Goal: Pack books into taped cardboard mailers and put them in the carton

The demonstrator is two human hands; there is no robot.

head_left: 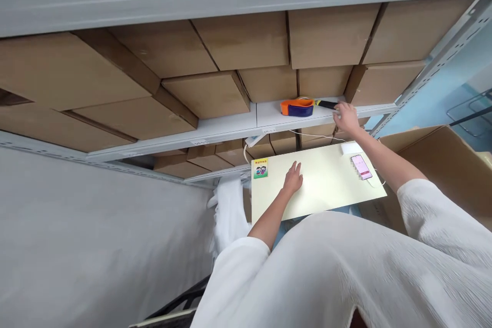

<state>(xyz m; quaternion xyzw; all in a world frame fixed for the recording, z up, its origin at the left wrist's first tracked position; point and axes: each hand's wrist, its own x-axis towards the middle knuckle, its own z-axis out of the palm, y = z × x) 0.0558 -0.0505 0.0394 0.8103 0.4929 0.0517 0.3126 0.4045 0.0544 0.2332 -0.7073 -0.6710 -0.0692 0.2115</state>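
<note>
My left hand (293,178) lies on the pale yellow tabletop (315,200) with its fingers stretched out, holding nothing. Further right, my right hand (347,117) is at the front of the white shelf (269,111). Its fingers are bent around the near end of a black-and-yellow utility knife (326,104), partly hidden by the hand. Beside the knife on the shelf is an orange and dark blue tape dispenser (298,107). A phone (361,167) with a lit screen lies on the tabletop below my right forearm, next to a small white box (349,148).
Brown cardboard boxes (242,36) fill the shelves above and below. A colourful booklet (260,168) lies at the tabletop's left corner. White sheets (230,207) hang left of the table, and a large open carton (442,164) stands to the right. A white cable (315,136) runs behind the tabletop.
</note>
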